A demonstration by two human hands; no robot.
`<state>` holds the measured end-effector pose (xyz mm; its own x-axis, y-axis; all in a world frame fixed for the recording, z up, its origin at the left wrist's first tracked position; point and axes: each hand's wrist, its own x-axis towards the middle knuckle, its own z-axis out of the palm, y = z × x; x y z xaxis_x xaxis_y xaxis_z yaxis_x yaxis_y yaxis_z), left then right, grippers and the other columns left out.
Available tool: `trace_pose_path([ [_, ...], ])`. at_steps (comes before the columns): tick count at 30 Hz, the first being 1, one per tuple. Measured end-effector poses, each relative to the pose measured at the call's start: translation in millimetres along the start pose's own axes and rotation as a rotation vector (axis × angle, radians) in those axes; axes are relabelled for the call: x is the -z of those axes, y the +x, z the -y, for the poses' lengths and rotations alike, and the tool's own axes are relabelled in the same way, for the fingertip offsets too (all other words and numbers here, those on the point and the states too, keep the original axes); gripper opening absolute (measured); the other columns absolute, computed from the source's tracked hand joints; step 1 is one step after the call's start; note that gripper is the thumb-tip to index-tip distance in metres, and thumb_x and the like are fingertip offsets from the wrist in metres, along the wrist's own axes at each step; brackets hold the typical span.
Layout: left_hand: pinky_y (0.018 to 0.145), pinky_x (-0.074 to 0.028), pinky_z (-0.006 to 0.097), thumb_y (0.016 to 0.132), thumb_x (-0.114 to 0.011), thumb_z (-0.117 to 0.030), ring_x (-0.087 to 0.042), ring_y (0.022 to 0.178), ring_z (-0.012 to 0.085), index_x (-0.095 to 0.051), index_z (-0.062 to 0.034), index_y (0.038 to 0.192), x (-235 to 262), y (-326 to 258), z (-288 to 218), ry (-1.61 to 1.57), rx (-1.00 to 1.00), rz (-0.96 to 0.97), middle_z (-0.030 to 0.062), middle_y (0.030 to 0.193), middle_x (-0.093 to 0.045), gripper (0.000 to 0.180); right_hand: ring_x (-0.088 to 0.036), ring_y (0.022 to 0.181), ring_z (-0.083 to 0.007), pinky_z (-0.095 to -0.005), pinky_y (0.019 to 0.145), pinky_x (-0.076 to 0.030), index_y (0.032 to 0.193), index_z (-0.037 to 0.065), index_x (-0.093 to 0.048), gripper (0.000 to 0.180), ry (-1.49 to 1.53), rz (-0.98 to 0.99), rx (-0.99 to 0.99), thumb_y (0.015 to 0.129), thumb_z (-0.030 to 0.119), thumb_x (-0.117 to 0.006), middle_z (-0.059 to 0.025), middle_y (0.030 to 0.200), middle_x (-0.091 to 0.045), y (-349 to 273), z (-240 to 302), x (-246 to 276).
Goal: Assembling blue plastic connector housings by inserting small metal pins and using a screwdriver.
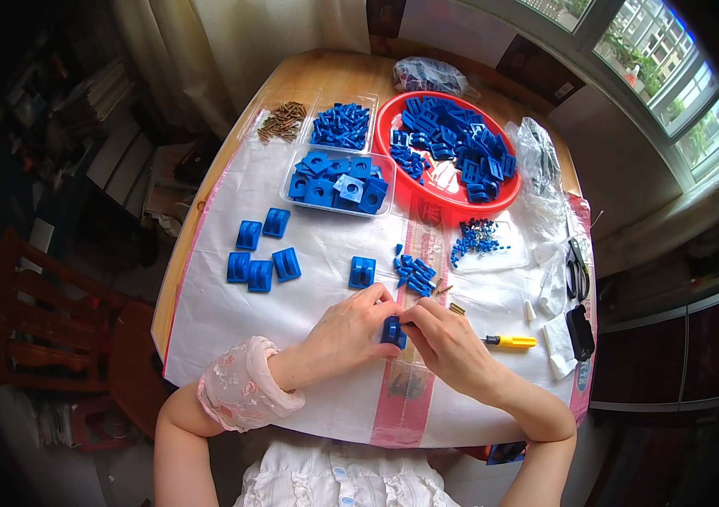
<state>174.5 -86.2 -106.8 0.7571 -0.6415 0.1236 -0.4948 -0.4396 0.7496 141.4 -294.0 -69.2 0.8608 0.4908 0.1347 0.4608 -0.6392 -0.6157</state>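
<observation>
Both hands meet near the front middle of the bench, which is covered with a white plastic sheet. The left hand is curled with its fingers pressed around a small blue plastic block, and the right hand pinches the same block from the other side, thumb and fingers closed on it; the block sits between the two hands, just above the sheet. Just beside the right hand lies one yellow-handled screwdriver. Beyond the hands stands one single blue bracket, and next to it a loose pile of small blue pegs, too many and too overlapped to count. To the left sit five more blue brackets, two in the farther row and three in the nearer. Farther back are three clear trays: one with brass screws, one with blue pegs, and a larger one with square blue plates. One red round basin at the right rear is heaped with blue parts. A scatter of tiny blue bits lies on a clear lid near it, and one pair of scissors rests at the right edge
</observation>
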Motion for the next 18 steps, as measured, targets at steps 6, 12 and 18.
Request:
trace_pose_path([
  [6, 0.084, -0.055, 0.042, 0.071, -0.091, -0.018, -0.065, 0.100, 0.0316, -0.065, -0.0034, 0.110, 0.4, -0.5, -0.4, 0.008, 0.008, -0.006, 0.0104, 0.112, -0.060, 0.049, -0.063, 0.081, -0.0383, -0.0475, 0.071, -0.050, 0.104, 0.001, -0.059, 0.009, -0.026, 0.075, -0.027, 0.098, 0.005, -0.063, -0.0152, 0.095, -0.059, 5.5, 6.4, 8.0],
  [12, 0.084, -0.055, 0.042, 0.070, -0.091, -0.017, -0.065, 0.100, 0.0317, -0.066, -0.0030, 0.107, 0.5, 0.5, -0.9, -0.009, 0.018, -0.014, 0.0103, 0.110, -0.061, 0.047, -0.063, 0.082, -0.0389, -0.0477, 0.071, -0.049, 0.104, 0.002, -0.057, 0.009, -0.027, 0.113, -0.035, 0.099, 0.007, -0.062, -0.0161, 0.094, -0.060, 6.3, 6.1, 6.3],
  [18, 0.083, -0.055, 0.043, 0.071, -0.091, -0.017, -0.065, 0.100, 0.0312, -0.066, -0.0036, 0.107, -1.6, -0.1, 0.9, -0.010, 0.031, -0.023, 0.0095, 0.110, -0.061, 0.046, -0.063, 0.081, -0.0390, -0.0485, 0.070, -0.049, 0.105, 0.002, -0.055, 0.009, -0.028, 0.153, -0.037, 0.100, 0.006, -0.060, -0.0175, 0.092, -0.061, 6.9, 6.0, 1.1],
])
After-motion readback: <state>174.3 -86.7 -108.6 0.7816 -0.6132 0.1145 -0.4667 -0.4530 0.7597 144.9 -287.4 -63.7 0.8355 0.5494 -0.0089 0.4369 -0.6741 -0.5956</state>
